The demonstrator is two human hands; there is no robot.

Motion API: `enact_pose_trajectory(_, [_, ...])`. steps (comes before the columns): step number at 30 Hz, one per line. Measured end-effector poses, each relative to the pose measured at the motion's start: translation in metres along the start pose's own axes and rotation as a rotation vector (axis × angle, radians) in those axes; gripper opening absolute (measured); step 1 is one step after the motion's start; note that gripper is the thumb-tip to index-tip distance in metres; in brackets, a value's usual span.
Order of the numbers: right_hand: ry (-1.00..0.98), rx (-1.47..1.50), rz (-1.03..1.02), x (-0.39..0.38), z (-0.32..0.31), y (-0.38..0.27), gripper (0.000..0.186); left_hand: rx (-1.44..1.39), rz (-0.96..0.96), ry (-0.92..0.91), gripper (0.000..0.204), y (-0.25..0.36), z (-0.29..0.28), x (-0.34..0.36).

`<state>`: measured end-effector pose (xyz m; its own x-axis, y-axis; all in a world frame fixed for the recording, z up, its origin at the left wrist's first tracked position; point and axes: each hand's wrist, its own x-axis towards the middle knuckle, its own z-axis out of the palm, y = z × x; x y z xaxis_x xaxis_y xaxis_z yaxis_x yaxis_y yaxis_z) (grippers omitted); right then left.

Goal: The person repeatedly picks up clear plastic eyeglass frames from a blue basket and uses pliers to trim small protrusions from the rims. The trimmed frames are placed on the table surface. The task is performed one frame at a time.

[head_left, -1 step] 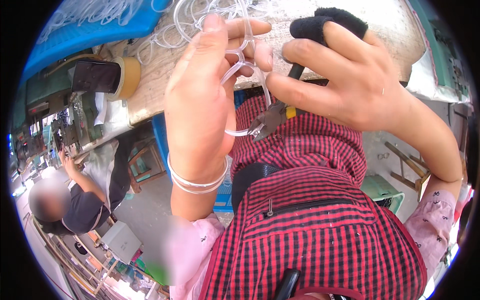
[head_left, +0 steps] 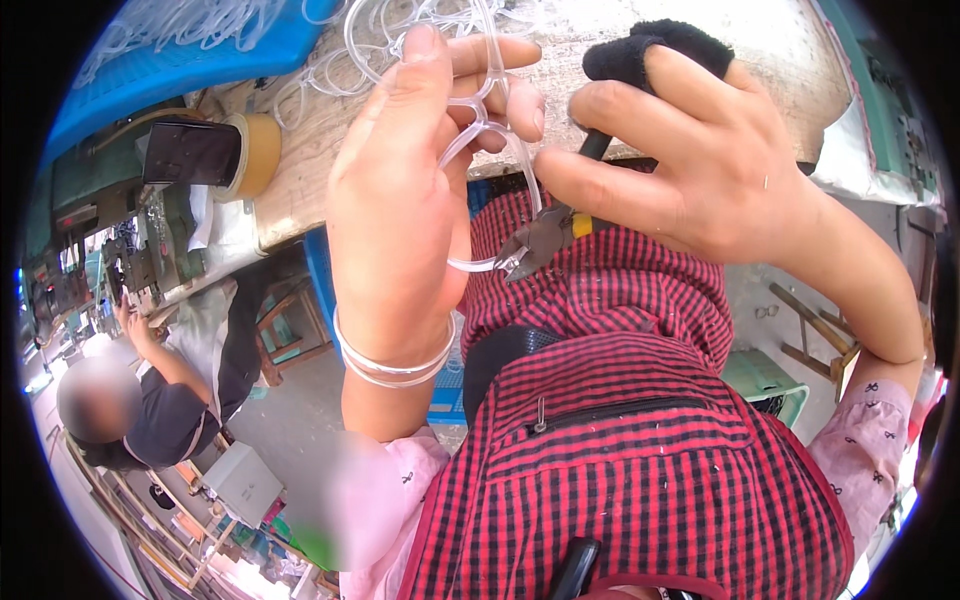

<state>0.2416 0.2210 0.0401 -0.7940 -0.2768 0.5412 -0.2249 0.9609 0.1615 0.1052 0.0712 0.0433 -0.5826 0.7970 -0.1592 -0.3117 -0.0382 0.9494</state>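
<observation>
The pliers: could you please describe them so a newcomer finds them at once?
Find the red-and-black checked apron, then look above it to the right hand. The pliers stick out of that hand, pointing down and left. Their dark metal head and yellow band set them apart from the clear tubing.

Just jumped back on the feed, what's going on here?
The person's left hand holds up a looped clear plastic piece, while the right hand grips a pair of cutters. The cutters' jaws are at a strand near the left wrist; whether it is cut through, I can't tell. More clear loops lie on the wooden table, near a blue bin.
</observation>
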Motion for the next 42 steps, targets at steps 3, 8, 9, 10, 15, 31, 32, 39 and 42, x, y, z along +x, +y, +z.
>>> enact_pose_trajectory(3, [-0.084, 0.011, 0.021, -0.002, -0.008, -0.003, 0.034, -0.023, -0.002, -0.035, 0.053, -0.003, -0.005, 0.001])
enact_pose_trajectory(8, [-0.056, 0.22, 0.199, -0.023, 0.005, -0.013, 0.041, -0.148, -0.03, 0.038, 0.054, -0.006, -0.004, 0.001])
enact_pose_trajectory(9, [-0.054, 0.279, 0.257, -0.027, 0.01, -0.017, 0.042, -0.18, 0.017, 0.071, 0.054, -0.011, -0.007, 0.001])
enact_pose_trajectory(10, [-0.073, 0.321, 0.327, -0.031, 0.011, -0.025, 0.045, -0.211, 0.064, 0.102, 0.054, -0.014, -0.008, 0.002])
enact_pose_trajectory(15, [-0.021, 0.183, 0.307, -0.028, 0.008, -0.023, 0.055, -0.002, 0.161, 0.132, 0.054, -0.009, 0.001, -0.003])
enact_pose_trajectory(31, [-0.013, 0.697, 0.821, -0.032, 0.009, -0.069, 0.043, 0.212, 0.624, 0.471, 0.058, -0.015, 0.0, -0.016])
enact_pose_trajectory(32, [-0.028, 0.61, 0.809, -0.029, 0.008, -0.07, 0.043, 0.215, 0.637, 0.481, 0.058, -0.017, 0.003, -0.016])
enact_pose_trajectory(39, [-0.081, 0.233, 0.777, -0.02, 0.025, -0.09, 0.032, 0.284, 0.751, 0.638, 0.057, -0.031, 0.011, -0.013])
enact_pose_trajectory(42, [-0.138, 0.862, 0.835, -0.029, 0.036, -0.088, 0.026, 0.396, 0.61, 0.566, 0.047, -0.038, -0.011, -0.03])
